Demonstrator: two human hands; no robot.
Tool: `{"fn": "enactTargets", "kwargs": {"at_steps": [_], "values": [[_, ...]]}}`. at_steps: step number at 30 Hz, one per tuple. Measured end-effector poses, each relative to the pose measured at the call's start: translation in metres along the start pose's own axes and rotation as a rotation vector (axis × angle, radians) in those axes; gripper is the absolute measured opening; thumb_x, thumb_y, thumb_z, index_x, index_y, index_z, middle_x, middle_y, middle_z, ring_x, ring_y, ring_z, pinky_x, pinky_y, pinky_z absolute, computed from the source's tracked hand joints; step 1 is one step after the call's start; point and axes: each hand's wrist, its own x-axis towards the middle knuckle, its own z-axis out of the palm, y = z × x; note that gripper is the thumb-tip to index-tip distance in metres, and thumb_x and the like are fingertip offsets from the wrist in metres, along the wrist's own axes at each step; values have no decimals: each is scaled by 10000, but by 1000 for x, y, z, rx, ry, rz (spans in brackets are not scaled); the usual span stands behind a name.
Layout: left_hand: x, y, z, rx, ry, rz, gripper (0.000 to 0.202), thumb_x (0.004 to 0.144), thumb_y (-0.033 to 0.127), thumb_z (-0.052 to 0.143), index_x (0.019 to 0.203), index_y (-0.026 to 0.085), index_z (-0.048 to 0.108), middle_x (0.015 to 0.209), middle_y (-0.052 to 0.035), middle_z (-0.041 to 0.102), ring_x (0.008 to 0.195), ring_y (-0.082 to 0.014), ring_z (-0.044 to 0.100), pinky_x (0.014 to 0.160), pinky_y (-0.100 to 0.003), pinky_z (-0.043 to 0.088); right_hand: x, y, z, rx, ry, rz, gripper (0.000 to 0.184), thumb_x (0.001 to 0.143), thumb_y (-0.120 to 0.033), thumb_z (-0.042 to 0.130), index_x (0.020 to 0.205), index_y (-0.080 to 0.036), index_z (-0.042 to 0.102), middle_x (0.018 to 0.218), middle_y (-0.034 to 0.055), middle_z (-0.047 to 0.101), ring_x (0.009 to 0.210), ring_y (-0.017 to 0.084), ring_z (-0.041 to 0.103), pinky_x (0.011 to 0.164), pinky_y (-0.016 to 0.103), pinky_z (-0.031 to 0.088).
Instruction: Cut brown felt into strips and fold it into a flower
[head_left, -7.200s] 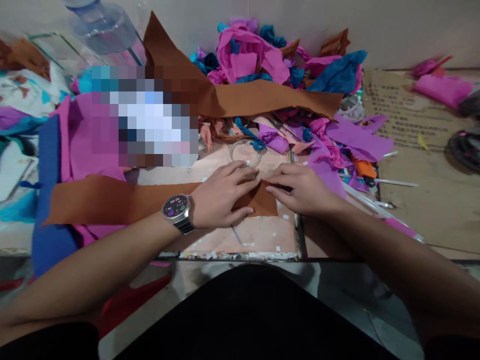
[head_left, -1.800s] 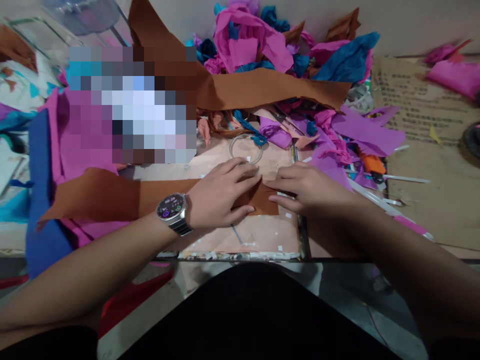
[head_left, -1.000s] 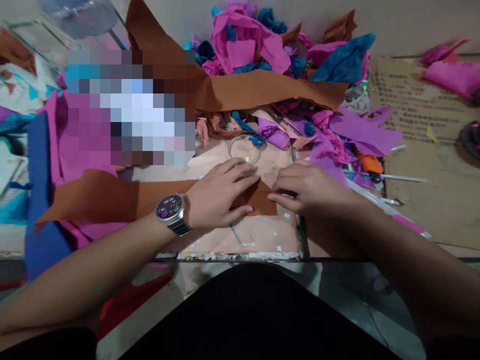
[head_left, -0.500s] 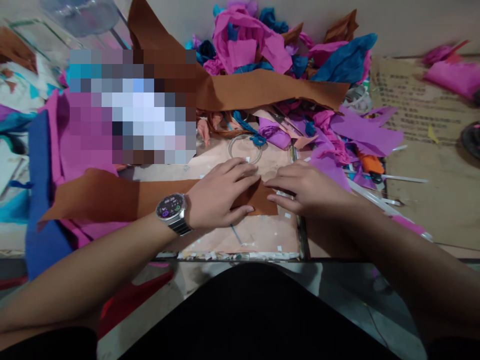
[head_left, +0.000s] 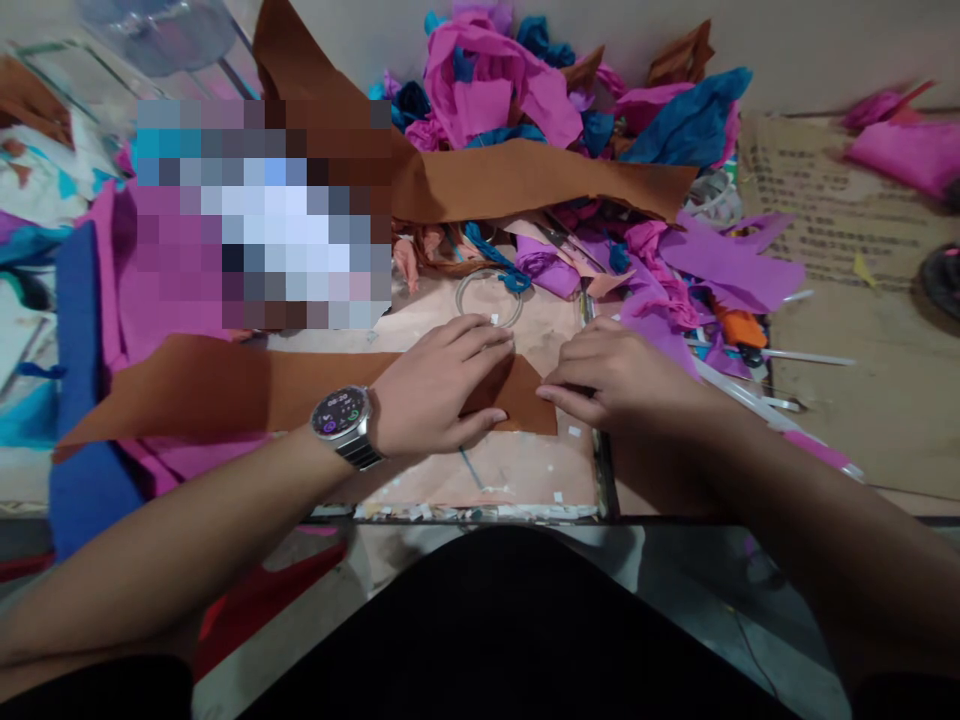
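Across the bench (head_left: 517, 465) it's a crowded scene, with a heap of crumpled paper (head_left: 506, 75) in pink, purple and blue at the back and a printed cardboard sheet (head_left: 840, 390) over on the right. Drop in size and there's the folded pink sheet (head_left: 161, 305) at the left, then a curling upper brown strip (head_left: 517, 180) sweeping along the front of the heap. Now the piece that matters: the lower brown strip (head_left: 292, 385), laid out near the front edge, its left end riding over the pink sheet, its right end between the hands. Left hand (head_left: 442, 385) palm down on it, fingers loosely spread, pressing rather than grasping. Right hand (head_left: 615, 375) is at the tip, thumb and finger close together by the edge; whether they pinch it, I can't tell. Progress check: the upper right corner slants, turned over or trimmed, hard to say which, while the lower one looks square and the visible length lies unfolded. Early going, by my reading, with most of the strip unworked. Smaller still, a watch (head_left: 341, 413) on the left wrist, a clear ring (head_left: 459, 300) just beyond the fingers, and tiny white flecks (head_left: 558, 496) scattered about.
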Motion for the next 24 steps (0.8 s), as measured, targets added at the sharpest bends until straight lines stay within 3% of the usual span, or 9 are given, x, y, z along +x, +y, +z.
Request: {"fn": "enactTargets", "kwargs": {"at_steps": [5, 11, 17, 24], "values": [[1, -1, 0, -19, 24, 9, 708, 904, 513, 667, 1473, 121, 508, 1484, -202, 553, 1433, -403, 444, 1194, -588, 406, -1, 0, 0, -41, -12, 1, 396, 1047, -377, 546, 737, -183, 701, 705, 48, 709, 726, 193, 613, 798, 374, 358], [2, 0, -1, -20, 25, -12, 579, 923, 494, 661, 1387, 158, 574, 1451, -179, 572, 1397, -390, 468, 1154, -585, 429, -2, 3, 1, -37, -40, 11, 380, 1039, -388, 551, 753, -177, 684, 717, 48, 697, 741, 197, 620, 797, 367, 354], [3, 3, -5, -37, 51, -15, 463, 916, 403, 691, 1299, 153, 626, 1368, -172, 602, 1258, -343, 541, 1100, -533, 473, 2, 1, -4, 47, -19, 149, 192, 1002, -314, 592, 1000, -168, 717, 941, 88, 732, 868, 227, 650, 817, 356, 377], [3, 3, -5, -36, 72, -8, 326, 918, 335, 686, 1193, 162, 667, 1350, -153, 608, 1245, -328, 538, 1089, -523, 482, 2, 2, 3, -32, -24, 152, 317, 991, -374, 604, 1201, -163, 714, 1047, 130, 718, 968, 284, 630, 867, 393, 393]]}}
